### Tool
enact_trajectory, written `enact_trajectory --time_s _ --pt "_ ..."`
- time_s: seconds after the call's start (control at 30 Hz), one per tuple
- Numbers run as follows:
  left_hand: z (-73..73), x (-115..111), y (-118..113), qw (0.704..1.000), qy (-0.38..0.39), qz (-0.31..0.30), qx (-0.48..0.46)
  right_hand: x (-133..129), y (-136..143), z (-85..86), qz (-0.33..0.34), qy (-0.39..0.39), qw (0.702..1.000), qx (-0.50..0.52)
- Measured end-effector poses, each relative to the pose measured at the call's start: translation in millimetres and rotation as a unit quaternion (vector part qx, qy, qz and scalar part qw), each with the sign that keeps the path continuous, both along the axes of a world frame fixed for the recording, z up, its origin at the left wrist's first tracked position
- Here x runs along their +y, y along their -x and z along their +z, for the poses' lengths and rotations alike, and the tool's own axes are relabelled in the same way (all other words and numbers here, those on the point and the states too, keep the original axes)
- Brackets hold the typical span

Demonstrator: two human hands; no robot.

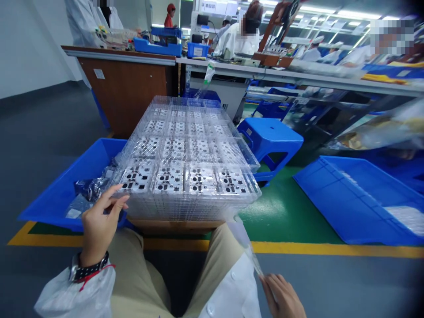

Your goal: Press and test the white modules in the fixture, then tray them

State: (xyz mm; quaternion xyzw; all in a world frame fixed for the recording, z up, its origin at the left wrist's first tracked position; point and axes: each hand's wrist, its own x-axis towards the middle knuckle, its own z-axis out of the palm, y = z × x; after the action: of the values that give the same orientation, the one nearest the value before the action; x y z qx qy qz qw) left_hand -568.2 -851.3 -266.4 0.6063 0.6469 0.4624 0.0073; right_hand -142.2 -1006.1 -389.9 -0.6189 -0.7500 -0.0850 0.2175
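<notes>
A stack of clear plastic trays (195, 205) stands in front of my knees on a brown cardboard base (175, 226). White circuit boards (168, 177) with black parts lie in the top tray's compartments. My left hand (101, 218) is beside the stack's near left corner, thumb and fingers apart, with nothing between them. Down at the lower right, my right hand (281, 293) is closed on the end of a clear plastic strip (253, 256), which reaches up toward the stack's near right corner.
A blue bin (53, 198) with shiny bags is left of the stack. Right of it are a blue stool (274, 132) and another blue bin (334, 203). Behind stand a brown desk (126, 88) and a long workbench (298, 79), with several people in white coats.
</notes>
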Motion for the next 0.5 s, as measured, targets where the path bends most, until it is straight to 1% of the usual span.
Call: enact_trajectory --time_s 0.1,0.17,0.37,0.43,0.5 --pt "2.6 -0.4 0.4 1.000 0.004 -0.002 0.000 -2.0 -10.0 2.9 -0.016 0.009 1.000 -0.026" --pt "3.7 -0.9 1.5 1.000 0.005 -0.010 -0.003 -5.9 -19.0 0.5 -0.031 0.023 0.998 -0.042" --pt "0.5 0.0 7.8 1.000 0.022 -0.012 -0.017 -39.0 -59.6 -22.3 -0.088 0.002 0.989 -0.117" --pt "-1.4 1.2 9.0 0.999 0.018 -0.015 -0.023 -44.9 -66.9 -28.9 -0.102 0.018 0.987 -0.125" --pt "-2.5 2.1 9.4 0.999 0.014 -0.019 -0.028 -44.8 -69.8 -34.3 -0.112 0.026 0.985 -0.127"
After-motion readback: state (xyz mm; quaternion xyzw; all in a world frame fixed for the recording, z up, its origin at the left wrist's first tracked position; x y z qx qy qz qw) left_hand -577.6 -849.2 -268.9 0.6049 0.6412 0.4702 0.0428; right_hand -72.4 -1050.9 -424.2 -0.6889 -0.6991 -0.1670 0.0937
